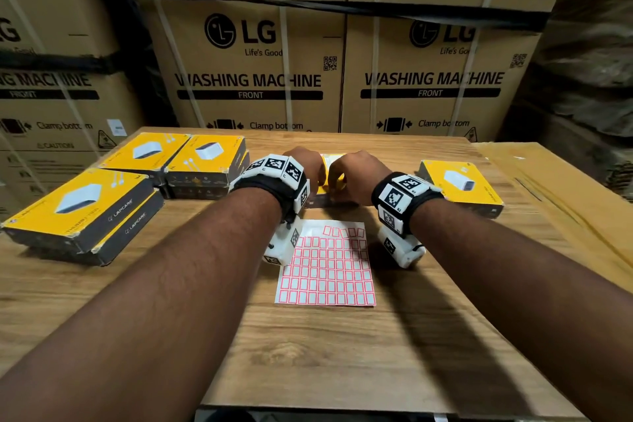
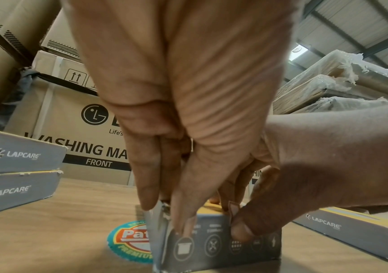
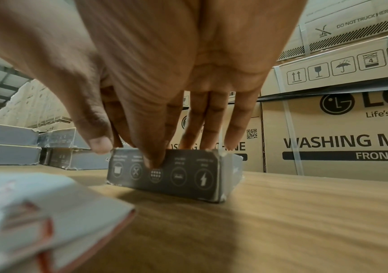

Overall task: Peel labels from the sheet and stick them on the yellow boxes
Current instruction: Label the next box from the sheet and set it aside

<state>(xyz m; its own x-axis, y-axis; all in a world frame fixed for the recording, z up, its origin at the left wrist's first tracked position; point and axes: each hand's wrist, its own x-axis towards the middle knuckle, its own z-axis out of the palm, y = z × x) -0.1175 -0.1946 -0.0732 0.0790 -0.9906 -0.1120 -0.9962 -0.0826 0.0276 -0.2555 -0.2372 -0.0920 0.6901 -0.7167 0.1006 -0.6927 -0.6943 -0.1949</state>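
Head view: both hands on one yellow box (image 1: 331, 178), mid-tabletop, just beyond the label sheet (image 1: 325, 267).
Left hand (image 1: 305, 164) and right hand (image 1: 356, 175) fingers curled onto the box edges, gripping it; label on it not discernible. Sheet's top rows partly peeled, most labels left. Box stacks (image 1: 144, 181) left, one box (image 1: 462, 187) right; cartons (image 1: 260, 55) behind; nothing blocked the way.

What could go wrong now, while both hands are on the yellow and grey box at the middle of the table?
1. The left hand and right hand hold the yellow-topped grey cardboard box only at its near edge, so it may slide on the wooden table.
2. The white sheet of red-bordered labels lies under the wrists; a forearm may crease it.
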